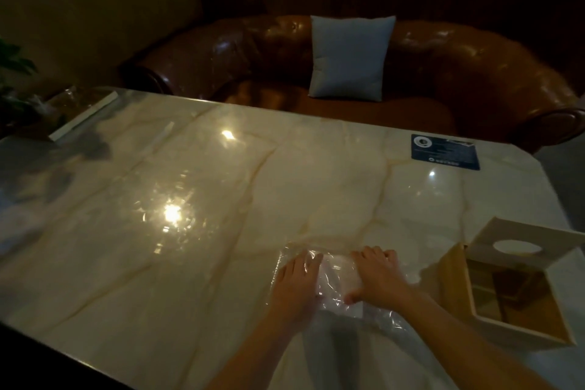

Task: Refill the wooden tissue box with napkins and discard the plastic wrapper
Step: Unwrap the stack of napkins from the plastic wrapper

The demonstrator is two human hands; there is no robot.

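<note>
Clear plastic wrapper (332, 286), crinkled and glinting, flat on the pale marble counter (190, 199) near the front edge. White napkins (340, 275) faintly visible inside, edges lost in glare. Left hand (297, 282) spread flat on the wrapper's left end, fingers straight. Right hand (376, 277) curled round the right end, thumb at the near side. Just right, apart from the wrapper: wooden tissue box (452, 282), lid (544, 239) tipped up, oval hole showing, far corner cut off by the frame. Beyond: blue card (444, 152), brown leather sofa (443, 73), grey cushion (349, 57). Far left corner too dim to read.
</note>
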